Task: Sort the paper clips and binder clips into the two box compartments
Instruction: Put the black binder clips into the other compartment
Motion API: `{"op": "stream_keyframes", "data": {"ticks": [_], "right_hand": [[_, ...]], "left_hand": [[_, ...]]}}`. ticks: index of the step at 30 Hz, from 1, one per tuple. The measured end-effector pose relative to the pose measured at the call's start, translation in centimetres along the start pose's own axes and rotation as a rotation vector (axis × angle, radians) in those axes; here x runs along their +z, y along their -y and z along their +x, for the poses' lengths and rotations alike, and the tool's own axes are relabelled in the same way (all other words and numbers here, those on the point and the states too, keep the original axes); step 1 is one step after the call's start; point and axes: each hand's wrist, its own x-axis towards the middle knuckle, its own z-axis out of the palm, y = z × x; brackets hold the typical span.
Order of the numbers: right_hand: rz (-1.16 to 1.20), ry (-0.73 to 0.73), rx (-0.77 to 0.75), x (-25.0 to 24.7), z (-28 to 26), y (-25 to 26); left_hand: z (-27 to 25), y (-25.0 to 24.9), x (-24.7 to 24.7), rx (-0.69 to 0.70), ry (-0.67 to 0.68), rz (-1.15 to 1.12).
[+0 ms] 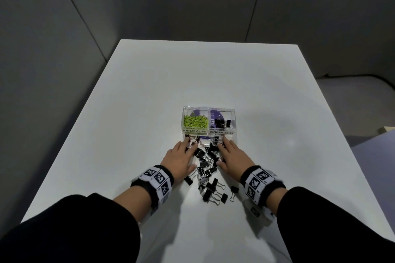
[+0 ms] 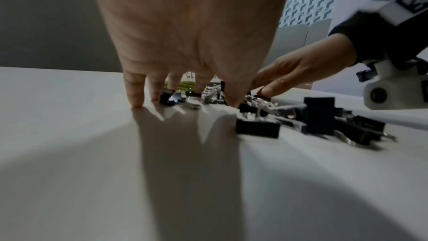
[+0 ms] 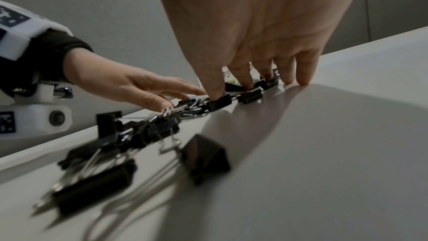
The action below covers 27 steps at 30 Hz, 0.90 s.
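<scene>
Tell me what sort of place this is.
Probably a staged recording booth or office nook, not a lived-in desk: a bare white table, plain grey panel walls, and coded marker bands strapped on both wrists.

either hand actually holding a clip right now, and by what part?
No. Left hand and right hand lie flat, fingers straight, flanking the binder clips.

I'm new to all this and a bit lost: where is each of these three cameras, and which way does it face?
Head: worn on the head, looking down at the clear box, both hands, both sleeves.
Left wrist: looks along the left hand at the binder clips.
Right wrist: looks along the right hand across the table.
Both wrist views share the clip pile, and each shows the other hand.
</scene>
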Motion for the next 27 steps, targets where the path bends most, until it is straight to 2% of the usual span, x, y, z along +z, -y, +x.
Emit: {"op": "stream_keyframes", "data": {"ticks": [3, 7, 11, 13, 17, 23, 27], "right_hand": [[-0.03, 0.0, -0.032, 0.7, -0.8, 0.2], [-0.006, -0.07, -0.103, 0.7, -1.6, -0.1], [-0.036, -0.03, -0.145, -0.3, -0.4, 0.0], [-0.072, 0.032, -0.136, -0.7, 0.6, 0.3], [-0.084, 0.098, -0.101, -0.9, 1.7, 0.5], [-0.079, 0.045, -0.154, -0.4, 0.0, -0.3], [-0.103, 0.067, -0.071, -0.6, -0.3, -0.7]], "left_hand": [[-0.6, -0.8, 0.5, 0.049, -0.002, -0.017], [-0.9, -1.0, 0.1, 0.091, -0.042, -0.024], [0.4, -0.8, -0.9, 0.051, 0.077, 0.032], [1.0, -1.0, -1.2, 0.048, 0.127, 0.065], [1.2, -1.6, -1.0, 0.08, 0.141, 0.098], [0.3, -1.3, -0.7, 0.09, 0.135, 0.041], [0.5, -1.7, -0.7, 0.079, 0.114, 0.016]]}}
